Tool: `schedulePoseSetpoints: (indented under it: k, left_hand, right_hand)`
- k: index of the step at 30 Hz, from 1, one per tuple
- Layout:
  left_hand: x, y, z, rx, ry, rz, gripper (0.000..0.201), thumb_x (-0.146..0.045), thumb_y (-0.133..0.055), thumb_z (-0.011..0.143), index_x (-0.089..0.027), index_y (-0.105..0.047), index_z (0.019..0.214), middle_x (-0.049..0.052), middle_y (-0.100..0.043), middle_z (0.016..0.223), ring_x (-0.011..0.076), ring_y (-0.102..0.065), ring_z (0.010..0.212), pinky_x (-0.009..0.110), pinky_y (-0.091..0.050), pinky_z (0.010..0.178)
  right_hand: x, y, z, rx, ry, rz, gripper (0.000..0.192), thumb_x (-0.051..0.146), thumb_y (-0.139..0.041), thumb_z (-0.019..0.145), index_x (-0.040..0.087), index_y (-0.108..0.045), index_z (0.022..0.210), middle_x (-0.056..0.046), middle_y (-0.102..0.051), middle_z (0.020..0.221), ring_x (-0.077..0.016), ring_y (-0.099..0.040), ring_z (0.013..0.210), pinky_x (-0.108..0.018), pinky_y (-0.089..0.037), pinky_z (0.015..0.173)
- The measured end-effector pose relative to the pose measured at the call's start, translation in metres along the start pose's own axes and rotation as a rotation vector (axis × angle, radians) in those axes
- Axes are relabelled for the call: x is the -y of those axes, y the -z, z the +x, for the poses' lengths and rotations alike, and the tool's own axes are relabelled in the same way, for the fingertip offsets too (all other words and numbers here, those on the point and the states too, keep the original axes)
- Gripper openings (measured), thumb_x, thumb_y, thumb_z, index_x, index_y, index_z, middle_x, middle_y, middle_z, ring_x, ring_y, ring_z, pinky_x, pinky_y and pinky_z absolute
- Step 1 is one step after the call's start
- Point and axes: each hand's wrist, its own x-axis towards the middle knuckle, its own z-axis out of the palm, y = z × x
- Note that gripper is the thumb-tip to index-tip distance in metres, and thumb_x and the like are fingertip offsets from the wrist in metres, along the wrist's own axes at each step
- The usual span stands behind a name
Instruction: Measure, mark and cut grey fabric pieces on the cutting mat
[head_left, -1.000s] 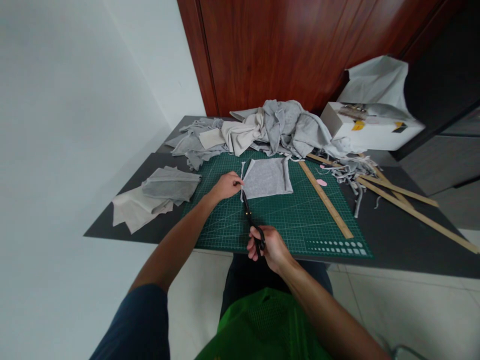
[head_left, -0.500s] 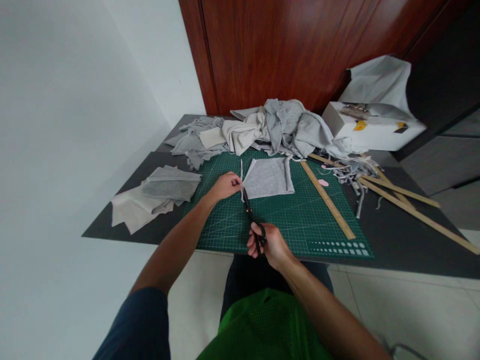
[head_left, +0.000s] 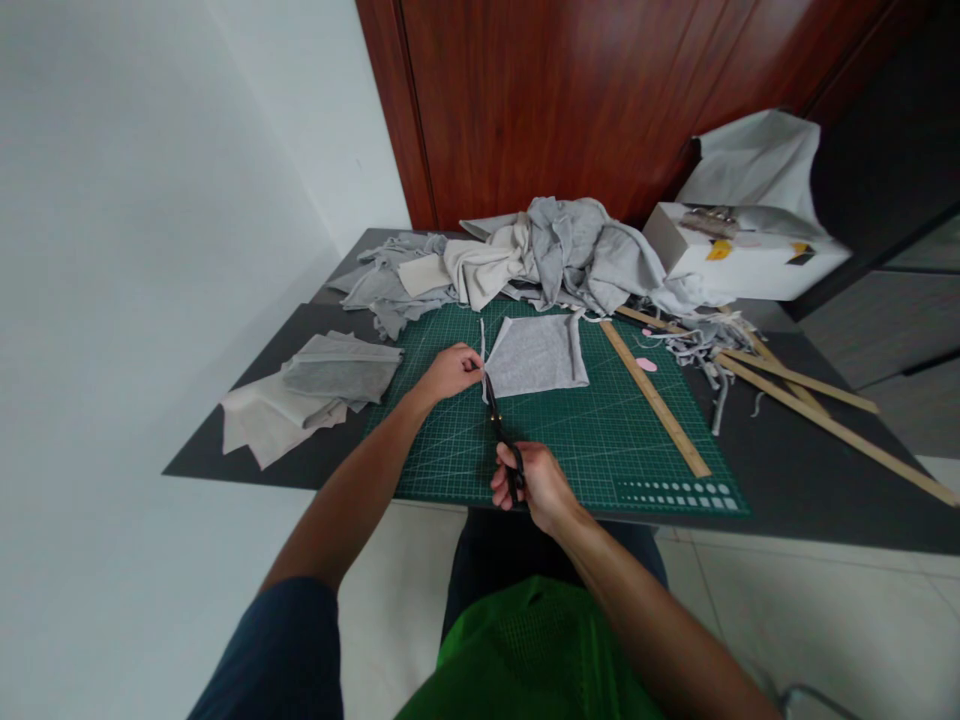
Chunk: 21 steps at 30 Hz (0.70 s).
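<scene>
A grey piece of fabric (head_left: 536, 355) lies on the green cutting mat (head_left: 442, 450). Along its left edge runs a narrow fabric strip (head_left: 483, 335). My left hand (head_left: 454, 370) pinches the strip between thumb and fingers, beside the fabric's left corner. Below it, my right hand (head_left: 534, 485) grips black scissors (head_left: 496, 420) by the handles. The blades point away from me and reach the strip and the fabric edge, close to my left fingertips. How far the blade tips are apart is too small to tell.
A wooden ruler (head_left: 652, 400) lies on the mat's right side. Cut fabric pieces (head_left: 337, 370) lie at the left, crumpled cloth (head_left: 577, 250) along the back. Farther right are fabric scraps (head_left: 705, 340), wooden strips (head_left: 840, 430) and a white box (head_left: 750, 255).
My right hand and the scissors have shifted slightly to the left and away from me, and the handles look closer together. My left hand has stayed in place.
</scene>
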Motion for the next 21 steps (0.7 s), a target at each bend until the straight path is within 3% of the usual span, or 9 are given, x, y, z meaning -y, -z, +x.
schedulePoseSetpoints:
  k: [21]
  left_hand:
    - [0.005,-0.003,0.000,-0.012,-0.028,-0.019,0.009,-0.014,-0.074,0.075,-0.016,-0.076,0.084,-0.002,-0.058,0.082,0.0083,-0.055,0.063,0.023,-0.046,0.065]
  right_hand:
    - [0.011,-0.011,0.013,-0.021,0.020,-0.027,0.027,0.037,-0.064,0.087,0.017,-0.061,0.070,-0.004,-0.066,0.056,-0.0152,-0.060,0.040,-0.024,-0.043,0.039]
